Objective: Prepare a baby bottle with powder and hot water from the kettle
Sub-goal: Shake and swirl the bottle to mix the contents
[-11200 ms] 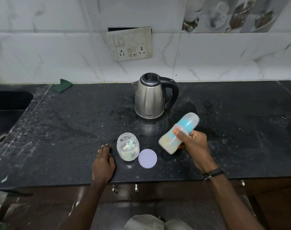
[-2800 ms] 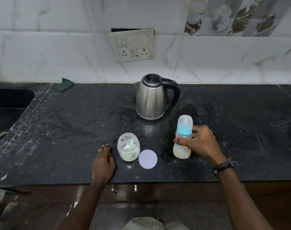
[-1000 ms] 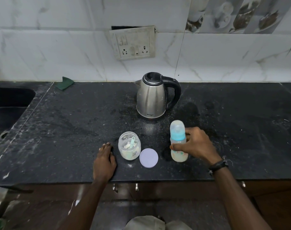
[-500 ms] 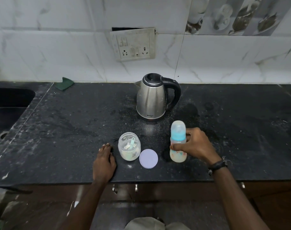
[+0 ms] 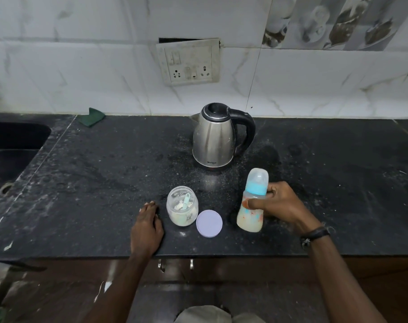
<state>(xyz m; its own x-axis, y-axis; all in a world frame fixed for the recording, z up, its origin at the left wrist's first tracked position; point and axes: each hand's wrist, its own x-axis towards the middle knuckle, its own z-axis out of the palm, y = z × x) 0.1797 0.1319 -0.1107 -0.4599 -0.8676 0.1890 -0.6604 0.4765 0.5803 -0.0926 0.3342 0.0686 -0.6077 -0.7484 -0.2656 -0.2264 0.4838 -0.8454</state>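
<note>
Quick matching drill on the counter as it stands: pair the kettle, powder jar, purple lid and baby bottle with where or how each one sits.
Things:
1. kettle
2. powder jar
3. purple lid
4. baby bottle

States:
A. upright, gripped by the right hand
B. flat on the counter, off its jar
C. open, scoop inside
D. at the back, handle to the right

Pairs: 1-D, 2-C, 3-B, 4-A

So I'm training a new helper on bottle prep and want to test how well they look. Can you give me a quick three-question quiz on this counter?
1. True or false: the powder jar has its lid on.
2. Which of the hands holds the baby bottle? A) left B) right
3. What stands behind the bottle, against the wall side?

Key: 1. False, the lid lies beside the jar. 2. B, the right hand; the left hand rests flat on the counter. 3. The kettle.
</note>
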